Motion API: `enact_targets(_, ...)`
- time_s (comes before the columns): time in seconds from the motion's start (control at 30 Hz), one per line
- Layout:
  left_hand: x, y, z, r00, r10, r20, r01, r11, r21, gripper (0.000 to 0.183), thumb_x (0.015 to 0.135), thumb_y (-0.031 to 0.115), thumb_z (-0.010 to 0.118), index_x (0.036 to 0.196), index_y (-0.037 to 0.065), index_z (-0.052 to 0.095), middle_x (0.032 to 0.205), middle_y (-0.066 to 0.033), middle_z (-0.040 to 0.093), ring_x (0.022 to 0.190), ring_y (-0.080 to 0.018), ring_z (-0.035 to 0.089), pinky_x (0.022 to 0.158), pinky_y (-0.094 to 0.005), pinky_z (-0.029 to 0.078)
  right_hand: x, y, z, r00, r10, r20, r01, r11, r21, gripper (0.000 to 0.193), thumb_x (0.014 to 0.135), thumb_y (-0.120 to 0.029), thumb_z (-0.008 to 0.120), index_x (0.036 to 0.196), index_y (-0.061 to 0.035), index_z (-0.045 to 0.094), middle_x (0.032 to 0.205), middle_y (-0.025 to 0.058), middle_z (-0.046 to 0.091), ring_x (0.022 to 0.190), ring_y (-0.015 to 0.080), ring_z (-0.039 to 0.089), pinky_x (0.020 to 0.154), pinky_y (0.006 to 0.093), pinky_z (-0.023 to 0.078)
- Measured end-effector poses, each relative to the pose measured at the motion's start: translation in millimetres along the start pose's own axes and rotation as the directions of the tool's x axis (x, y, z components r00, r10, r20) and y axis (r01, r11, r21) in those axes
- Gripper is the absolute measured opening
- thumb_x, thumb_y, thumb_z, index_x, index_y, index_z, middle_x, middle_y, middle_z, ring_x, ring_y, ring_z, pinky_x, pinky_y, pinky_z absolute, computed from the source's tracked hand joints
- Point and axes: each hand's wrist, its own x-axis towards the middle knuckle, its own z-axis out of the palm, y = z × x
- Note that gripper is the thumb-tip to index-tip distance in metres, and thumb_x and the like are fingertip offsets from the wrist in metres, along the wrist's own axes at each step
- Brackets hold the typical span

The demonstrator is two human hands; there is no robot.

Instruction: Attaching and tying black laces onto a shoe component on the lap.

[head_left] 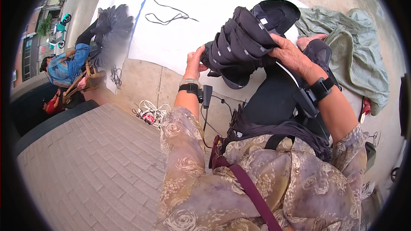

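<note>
Between my two hands is a bundle of black curved fabric pieces point(239, 42), overlapping in layers, with small pale tags along their edges. My left hand point(195, 63) is closed on the bundle's left edge, its fingertips partly hidden. At the upper right edge, my right hand point(293, 55) pinches one layer between thumb and fingers. Just beyond, another black rounded piece point(280, 15) with a white label rests on the white sheet point(184, 0). Many thin dark strips point(291, 134) lie across my lap.
A loose black cord point(171, 17) lies on the sheet. To the right is a crumpled grey-green cloth point(351, 51). White cord point(152, 113) is coiled on the ground at left. Farther left, a person in blue point(64, 66) sits by a fanned black pile point(111, 32).
</note>
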Motion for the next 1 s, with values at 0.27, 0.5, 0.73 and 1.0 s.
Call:
enact_targets(0.27,-83.8,90.4,16.7,0.975,0.103,0.196,-0.126,0.986,0.105,0.033,0.085,0.035,0.061,0.093,0.003,0.060,0.071,-0.0078,0.063,0.054,-0.0164,0.062,0.046,-0.0258,0.051,-39.7,-27.8,-6.6,0.900,-0.056,-0.432,0.264,0.859,0.439,0.030,0.087,-0.008,0.059,0.117,-0.0052,0.057,0.106,0.0033,0.062,0.099,0.0121,0.057,0.091,0.0270,0.043)
enact_targets(0.5,-121.7,73.7,-32.3,0.937,0.143,0.319,-0.069,0.970,-0.232,0.036,0.086,0.033,0.059,0.098,-0.002,0.060,0.071,-0.0104,0.064,0.051,-0.0186,0.063,0.040,-0.0292,0.052,-25.6,-24.0,-33.4,0.894,0.095,-0.437,0.239,0.725,0.646,0.030,0.092,-0.020,0.056,0.114,0.0008,0.055,0.106,0.0102,0.063,0.092,0.0193,0.063,0.082,0.0344,0.053)
enact_targets(0.73,-53.0,-2.1,-9.2,0.932,-0.152,0.330,0.233,0.947,-0.222,0.038,0.089,0.039,0.055,0.103,0.004,0.058,0.076,-0.0125,0.064,0.050,-0.0197,0.062,0.042,-0.0274,0.054,23.4,25.8,3.9,0.887,0.348,-0.304,-0.227,0.901,0.370,0.062,0.092,-0.051,0.045,0.126,0.0012,0.049,0.122,0.0154,0.056,0.116,0.0262,0.050,0.100,0.0439,0.034)
enact_targets(1.0,-17.6,-45.3,-13.3,0.931,-0.209,-0.299,0.162,0.972,-0.173,0.063,0.088,0.058,0.044,0.103,-0.002,0.049,0.071,-0.0091,0.051,0.050,-0.0173,0.053,0.041,-0.0313,0.042,24.0,27.6,8.1,0.957,0.288,-0.032,-0.276,0.939,0.205,0.036,0.087,-0.022,0.060,0.112,0.0028,0.059,0.108,0.0084,0.063,0.098,0.0182,0.058,0.090,0.0289,0.043)
